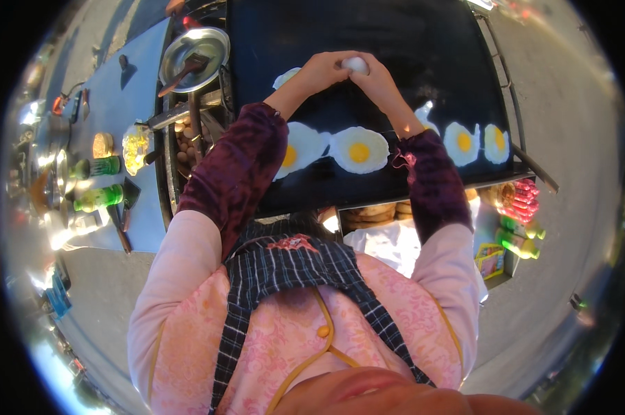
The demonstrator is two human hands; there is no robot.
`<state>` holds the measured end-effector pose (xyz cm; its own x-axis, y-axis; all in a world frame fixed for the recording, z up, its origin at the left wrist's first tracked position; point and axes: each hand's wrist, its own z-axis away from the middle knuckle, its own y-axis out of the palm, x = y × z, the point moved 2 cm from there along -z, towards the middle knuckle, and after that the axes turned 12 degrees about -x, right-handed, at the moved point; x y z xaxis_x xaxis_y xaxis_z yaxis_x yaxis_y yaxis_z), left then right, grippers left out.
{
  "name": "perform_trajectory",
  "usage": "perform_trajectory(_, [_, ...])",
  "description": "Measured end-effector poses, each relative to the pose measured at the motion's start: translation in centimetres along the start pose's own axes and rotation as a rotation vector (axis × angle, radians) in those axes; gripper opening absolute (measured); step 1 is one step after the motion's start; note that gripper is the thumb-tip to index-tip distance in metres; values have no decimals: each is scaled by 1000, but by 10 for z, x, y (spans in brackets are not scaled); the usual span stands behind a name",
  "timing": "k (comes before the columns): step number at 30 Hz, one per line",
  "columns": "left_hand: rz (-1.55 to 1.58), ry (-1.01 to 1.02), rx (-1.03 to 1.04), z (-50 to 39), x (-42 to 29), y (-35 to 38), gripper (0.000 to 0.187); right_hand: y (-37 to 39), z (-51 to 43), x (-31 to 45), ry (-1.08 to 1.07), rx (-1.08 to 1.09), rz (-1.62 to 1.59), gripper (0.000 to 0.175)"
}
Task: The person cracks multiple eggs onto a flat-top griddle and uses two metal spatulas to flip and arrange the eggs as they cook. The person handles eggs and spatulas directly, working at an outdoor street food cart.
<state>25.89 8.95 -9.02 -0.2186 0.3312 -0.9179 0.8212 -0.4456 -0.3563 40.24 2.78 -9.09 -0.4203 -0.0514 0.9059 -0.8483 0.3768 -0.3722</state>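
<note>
Above the far part of a black griddle (312, 192), my left hand (329, 67) and my right hand (372, 78) meet around one white egg (356, 65). The fingers of both hands touch the shell; whether it is cracked cannot be told. Several fried eggs lie on the griddle: one (359, 150) with a yellow yolk is nearer my body, below the hands. Another (298, 150) is beside my left sleeve, and more (462, 142) are at the right. Part of a white (285, 78) shows behind my left wrist.
Left of the griddle, a metal bowl (201, 44) holds a brush (190, 67); whole eggs (188, 133) lie below it. A blue-grey table (141, 78) carries green bottles (99, 198) and a dark scraper (131, 194). Flatbreads (369, 214), red-wrapped sausages (522, 199) and more bottles are at the near right.
</note>
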Motion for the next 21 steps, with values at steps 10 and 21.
perform_trajectory(10, [164, -101, 28, 0, 9, 10, 44, 0, -3, -11, 140, 53, -126, 37])
perform_trajectory(21, [-385, 409, -127, -1, -21, -12, 43, -34, 0, 41, -585, -29, 712, 45])
